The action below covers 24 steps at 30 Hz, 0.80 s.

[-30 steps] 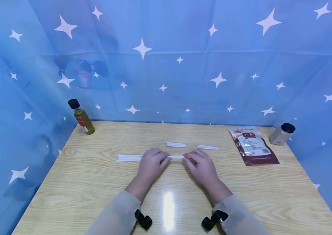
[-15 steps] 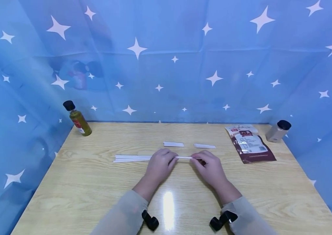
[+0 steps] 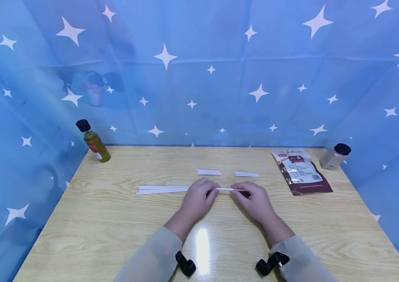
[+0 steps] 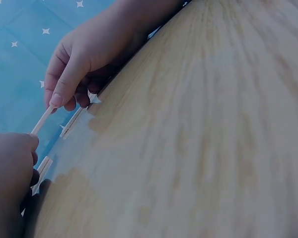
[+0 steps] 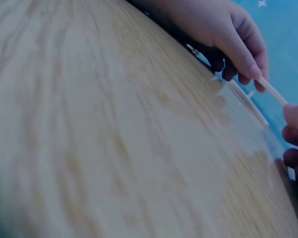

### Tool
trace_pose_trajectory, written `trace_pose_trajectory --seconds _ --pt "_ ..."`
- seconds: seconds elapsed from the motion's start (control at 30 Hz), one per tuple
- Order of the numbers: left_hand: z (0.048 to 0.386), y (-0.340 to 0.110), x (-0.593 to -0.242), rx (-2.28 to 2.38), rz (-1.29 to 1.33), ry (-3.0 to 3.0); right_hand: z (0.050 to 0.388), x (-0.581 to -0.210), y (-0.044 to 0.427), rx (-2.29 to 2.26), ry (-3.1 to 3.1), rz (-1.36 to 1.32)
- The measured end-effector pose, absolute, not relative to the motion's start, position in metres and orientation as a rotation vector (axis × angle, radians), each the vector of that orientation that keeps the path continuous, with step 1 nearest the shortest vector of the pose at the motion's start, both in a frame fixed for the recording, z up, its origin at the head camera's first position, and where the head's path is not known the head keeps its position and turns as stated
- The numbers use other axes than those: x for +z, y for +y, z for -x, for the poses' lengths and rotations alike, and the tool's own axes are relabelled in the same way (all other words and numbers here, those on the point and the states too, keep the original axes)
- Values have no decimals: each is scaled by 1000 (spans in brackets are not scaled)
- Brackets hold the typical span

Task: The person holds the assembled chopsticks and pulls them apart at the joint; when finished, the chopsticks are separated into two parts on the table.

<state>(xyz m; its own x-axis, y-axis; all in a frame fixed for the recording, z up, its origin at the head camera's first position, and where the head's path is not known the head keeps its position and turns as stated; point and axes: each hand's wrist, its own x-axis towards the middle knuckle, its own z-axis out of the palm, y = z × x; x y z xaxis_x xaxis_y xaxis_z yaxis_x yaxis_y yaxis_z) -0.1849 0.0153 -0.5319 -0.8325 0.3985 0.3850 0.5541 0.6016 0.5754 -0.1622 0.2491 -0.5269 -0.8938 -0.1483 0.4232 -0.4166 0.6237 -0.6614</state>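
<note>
A thin white stick [image 3: 224, 189] spans the gap between my hands, just above the table. My left hand [image 3: 198, 199] pinches one end between thumb and fingertips, and my right hand [image 3: 254, 200] pinches the other. In the left wrist view the same stick [image 4: 43, 120] shows as a pale rod, and the right wrist view shows the stick [image 5: 273, 91] between both sets of fingertips. To the left of my left hand lie several longer white sticks [image 3: 162, 189]. Behind my hands are two rows of shorter white sticks, a left row [image 3: 209, 172] and a right row [image 3: 246, 174].
An oil bottle [image 3: 97, 147] with a black cap stands at the back left corner of the wooden table [image 3: 97, 227]. At the back right are a maroon and white packet [image 3: 301, 172] and a black-lidded jar [image 3: 334, 157]. A blue starry cloth [image 3: 199, 86] hangs behind.
Both hands have slid to the right with the stick still between them, uncovering more of the long sticks on the left. The head view has shifted slightly; the other things stay put.
</note>
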Motion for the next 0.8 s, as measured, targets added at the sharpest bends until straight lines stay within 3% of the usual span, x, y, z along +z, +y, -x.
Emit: trace_pose_trajectory --seconds 0.53,0.8 --pt "184 16 -535 -1080 747 -2663 162 -528 249 1162 -2544 -464" --pt "187 16 -535 -1200 661 -2598 163 -525 250 1216 -2496 -289"
